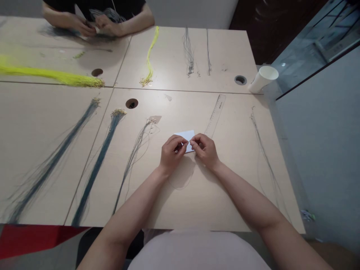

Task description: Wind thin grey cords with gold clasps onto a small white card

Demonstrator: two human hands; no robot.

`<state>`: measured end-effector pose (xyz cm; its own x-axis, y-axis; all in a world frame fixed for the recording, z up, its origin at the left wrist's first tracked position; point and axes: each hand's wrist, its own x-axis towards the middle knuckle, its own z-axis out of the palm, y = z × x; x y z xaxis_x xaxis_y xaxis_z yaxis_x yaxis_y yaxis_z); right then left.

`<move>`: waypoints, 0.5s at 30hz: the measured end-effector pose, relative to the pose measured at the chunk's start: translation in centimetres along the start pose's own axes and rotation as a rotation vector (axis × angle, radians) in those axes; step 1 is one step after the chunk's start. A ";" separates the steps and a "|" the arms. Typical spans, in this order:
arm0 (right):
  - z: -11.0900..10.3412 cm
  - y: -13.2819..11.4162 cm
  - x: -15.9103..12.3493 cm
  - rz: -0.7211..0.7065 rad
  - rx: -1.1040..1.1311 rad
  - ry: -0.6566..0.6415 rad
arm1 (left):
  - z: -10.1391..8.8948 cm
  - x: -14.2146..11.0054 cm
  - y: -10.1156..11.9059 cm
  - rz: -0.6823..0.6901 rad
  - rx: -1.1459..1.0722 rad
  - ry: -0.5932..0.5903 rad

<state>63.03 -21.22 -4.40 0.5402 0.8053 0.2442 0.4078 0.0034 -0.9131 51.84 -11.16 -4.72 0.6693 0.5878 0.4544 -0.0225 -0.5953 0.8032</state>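
Note:
My left hand [173, 152] and my right hand [206, 150] meet tip to tip, both closed in a pinch. Between them runs a thin fishing line [180, 189], which hangs in a loose loop on the table below; a tiny bright bit shows at the fingertips, too small to name. Beneath the fingers lies a white pad [185, 134], partly hidden by both hands. Just beyond my right hand is a clear ruler [216, 115]. Left of my left hand, a bundle of grey fishing lines [135, 148] ends in small hooks on a brown scrap.
Dark teal line bundles [98, 165] with gold hooks lie at left, yellow bundles [70, 77] behind. More grey lines [263, 140] lie right. A white cup [264, 78] stands at the far right edge. A co-worker's hands [97, 27] work across the table [230, 210].

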 end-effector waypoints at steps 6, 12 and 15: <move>0.0 0.1 0.0 0.013 -0.002 -0.005 | 0.0 0.0 0.0 0.007 0.010 -0.008; 0.0 0.1 0.0 0.011 -0.001 -0.011 | 0.0 0.0 0.1 -0.001 0.032 -0.030; -0.1 0.1 0.0 0.019 0.003 -0.010 | 0.0 0.0 0.2 -0.004 0.035 -0.029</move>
<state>63.07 -21.30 -4.45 0.5405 0.8113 0.2231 0.3948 -0.0104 -0.9187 51.80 -11.26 -4.58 0.6903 0.5748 0.4394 0.0064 -0.6122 0.7907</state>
